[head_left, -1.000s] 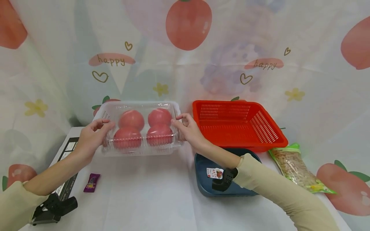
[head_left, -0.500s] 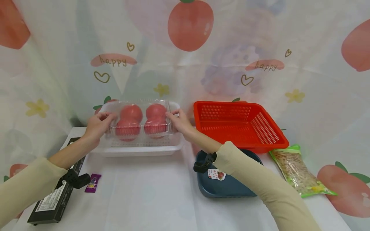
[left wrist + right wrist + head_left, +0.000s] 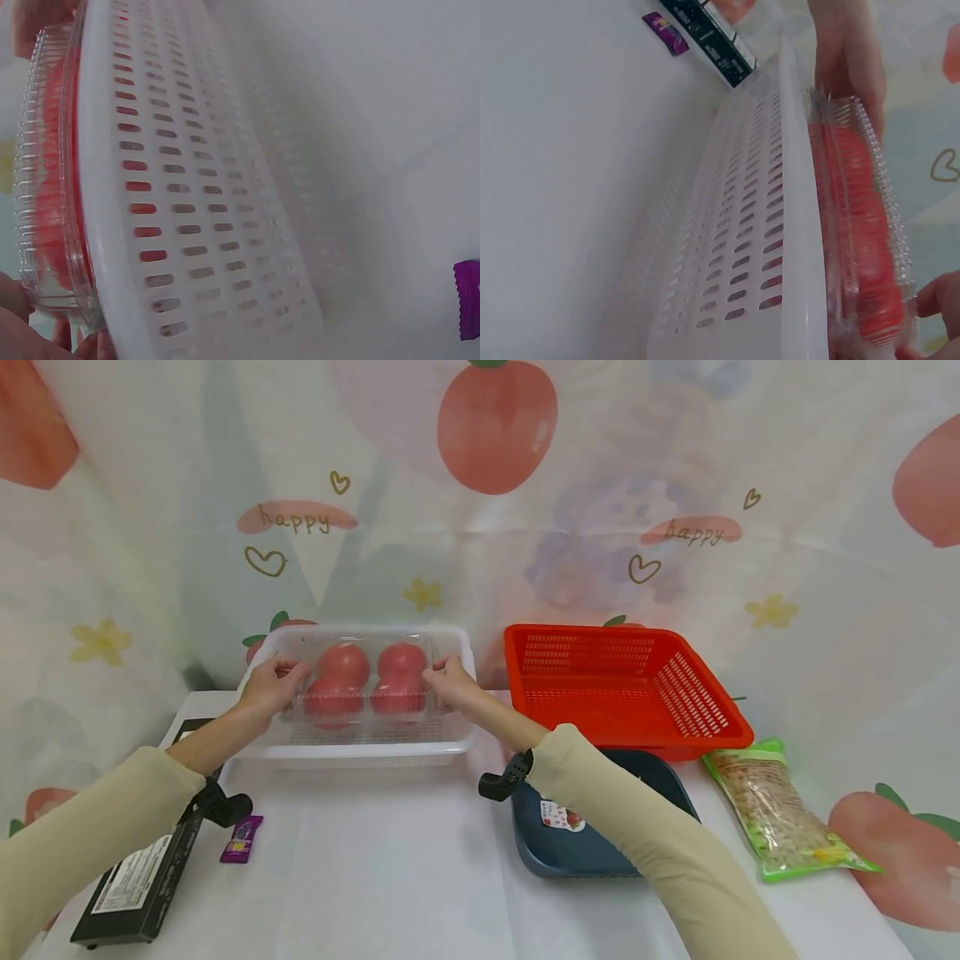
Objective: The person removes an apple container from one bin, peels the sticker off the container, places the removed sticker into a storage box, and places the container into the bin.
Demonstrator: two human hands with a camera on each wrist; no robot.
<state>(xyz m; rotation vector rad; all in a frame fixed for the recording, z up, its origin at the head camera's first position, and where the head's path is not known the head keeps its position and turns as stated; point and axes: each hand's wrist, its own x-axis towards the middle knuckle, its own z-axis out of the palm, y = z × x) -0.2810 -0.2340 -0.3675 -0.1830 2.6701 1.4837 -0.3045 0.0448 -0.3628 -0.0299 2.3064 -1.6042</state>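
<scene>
A clear plastic clamshell box (image 3: 366,714) with several round red fruits (image 3: 343,664) inside lies within the outline of the white slotted basket (image 3: 367,750) in the head view. My left hand (image 3: 272,689) grips the box's left end. At the right end, my right hand (image 3: 452,683) pinches it between thumb and fingers. Both wrist views show the ribbed box (image 3: 34,180) standing above the basket's rim (image 3: 802,210), its lower part hidden behind the basket wall. The fruits' undersides are covered by the box and basket.
To the right stands a red slotted basket (image 3: 630,714), with a dark blue tub (image 3: 555,856) in front, partly under my right sleeve. A green-edged bag (image 3: 783,818) of beige pieces lies far right. A small purple packet (image 3: 242,839) and a long black box (image 3: 131,902) lie at left.
Both hands have carried the clamshell box away from me and down into the white basket's area, drawing closer together. The basket's front rim now shows in front of it.
</scene>
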